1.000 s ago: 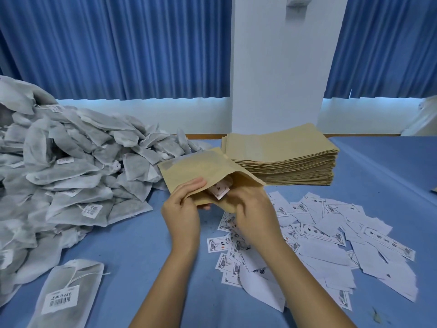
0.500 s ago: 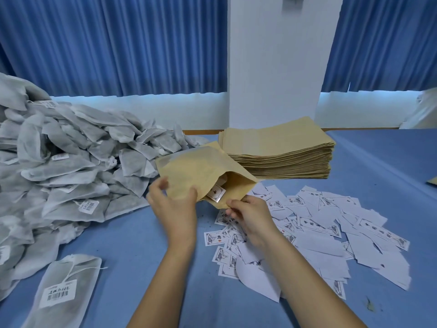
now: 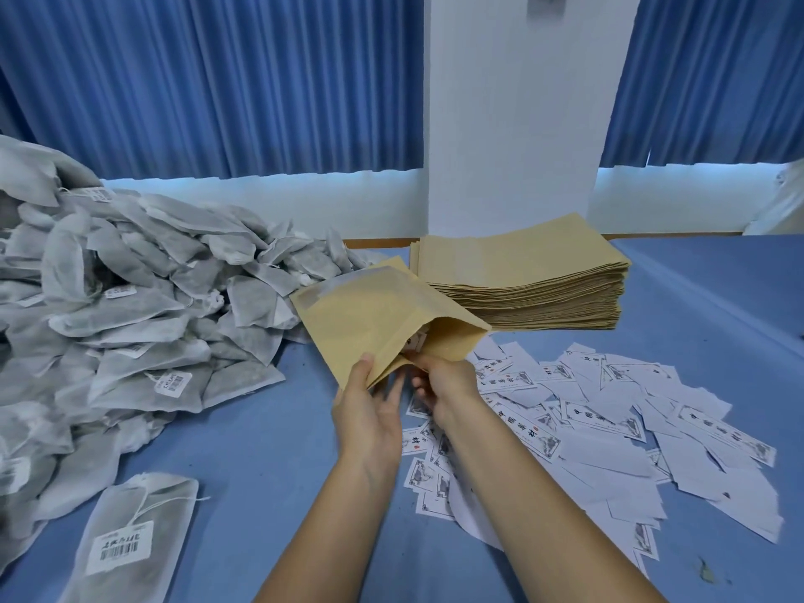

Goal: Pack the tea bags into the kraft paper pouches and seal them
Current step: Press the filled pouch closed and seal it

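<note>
The kraft paper pouch (image 3: 383, 315) is pinched at its near corner by my left hand (image 3: 370, 415). The thumb lies flat on the front panel and the other fingers (image 3: 391, 391) sit behind it. My right hand (image 3: 443, 385) has its fingers (image 3: 422, 367) curled on the lower lip of the mouth, pinching the back panel, as far as I can tell, and keeping it apart from the front one.

The pouch is up off the worktop (image 3: 261, 450) and tilted. Its long axis runs from my fingers away and to the left, closed end toward the heap of tea bags (image 3: 130, 306), mouth gaping right and toward me. A small printed card (image 3: 415, 341) shows just inside the mouth.

The tea bags all lie on my left, with the single tea bag (image 3: 130, 541) nearest me. My left hand is the closer one, yet it carries the pouch. I judge the mouth must turn left to take a bag.

The stack of pouches (image 3: 522, 280) sits behind, and loose labels (image 3: 609, 420) lie to my right.
</note>
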The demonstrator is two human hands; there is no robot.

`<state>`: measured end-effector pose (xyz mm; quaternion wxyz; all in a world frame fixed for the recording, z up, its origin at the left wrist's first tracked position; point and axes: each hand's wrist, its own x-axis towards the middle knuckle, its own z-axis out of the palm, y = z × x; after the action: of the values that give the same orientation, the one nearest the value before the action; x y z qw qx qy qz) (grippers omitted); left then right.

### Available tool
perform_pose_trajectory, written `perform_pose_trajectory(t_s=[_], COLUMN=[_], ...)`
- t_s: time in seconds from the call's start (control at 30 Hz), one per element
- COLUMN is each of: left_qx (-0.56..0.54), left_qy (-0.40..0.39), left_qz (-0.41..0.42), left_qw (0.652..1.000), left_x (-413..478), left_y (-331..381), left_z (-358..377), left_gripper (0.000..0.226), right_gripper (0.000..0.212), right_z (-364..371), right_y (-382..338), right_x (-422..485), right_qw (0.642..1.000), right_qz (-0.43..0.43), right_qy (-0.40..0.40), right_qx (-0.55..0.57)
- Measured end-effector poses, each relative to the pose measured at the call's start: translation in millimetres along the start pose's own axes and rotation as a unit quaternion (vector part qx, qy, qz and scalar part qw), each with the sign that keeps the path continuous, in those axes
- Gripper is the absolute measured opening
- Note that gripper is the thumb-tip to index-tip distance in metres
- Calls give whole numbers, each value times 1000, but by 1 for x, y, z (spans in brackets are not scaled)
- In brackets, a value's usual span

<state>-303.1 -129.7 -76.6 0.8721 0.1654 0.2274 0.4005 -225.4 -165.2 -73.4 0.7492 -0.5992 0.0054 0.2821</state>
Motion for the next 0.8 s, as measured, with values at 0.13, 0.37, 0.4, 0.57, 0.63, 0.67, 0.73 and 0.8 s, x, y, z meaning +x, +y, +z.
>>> perform_pose_trajectory(t_s=[0.13, 0.37, 0.4, 0.57, 0.63, 0.67, 0.73, 0.8], left_qx=[17, 51, 41, 30, 49, 60, 84, 99], left_qy=[7, -30, -29, -1, 9, 12, 23, 34], left_qz=[-2, -53, -47, -7, 14, 21, 33, 43], left_qw=[1000, 997, 998, 1000, 999, 998, 996, 994], left_x=[-2, 0, -1, -4, -3, -2, -2, -1], left_y=[-16, -9, -8, -8, -9, -9, -8, -8], left_z=[9, 13, 11, 3, 2, 1, 1, 0], left_gripper=[11, 15, 16, 35, 41, 43, 41, 40], right_gripper=[17, 14, 13, 28, 39, 43, 42, 41], right_z=[1, -6, -10, -28, -32, -33, -34, -33], right_y=[7, 2, -1, -11, -11, -11, -10, -10], right_x=[-1, -6, -6, -11, -15, -17, -21, -23], right_qw=[998, 996, 997, 998, 999, 998, 991, 989], right_qz=[-39, -48, -32, -12, -13, -14, -33, -60], right_qy=[45, 19, 14, -14, -34, -42, -54, -41], right_qx=[-35, -72, -66, -68, 1, 52, 117, 132])
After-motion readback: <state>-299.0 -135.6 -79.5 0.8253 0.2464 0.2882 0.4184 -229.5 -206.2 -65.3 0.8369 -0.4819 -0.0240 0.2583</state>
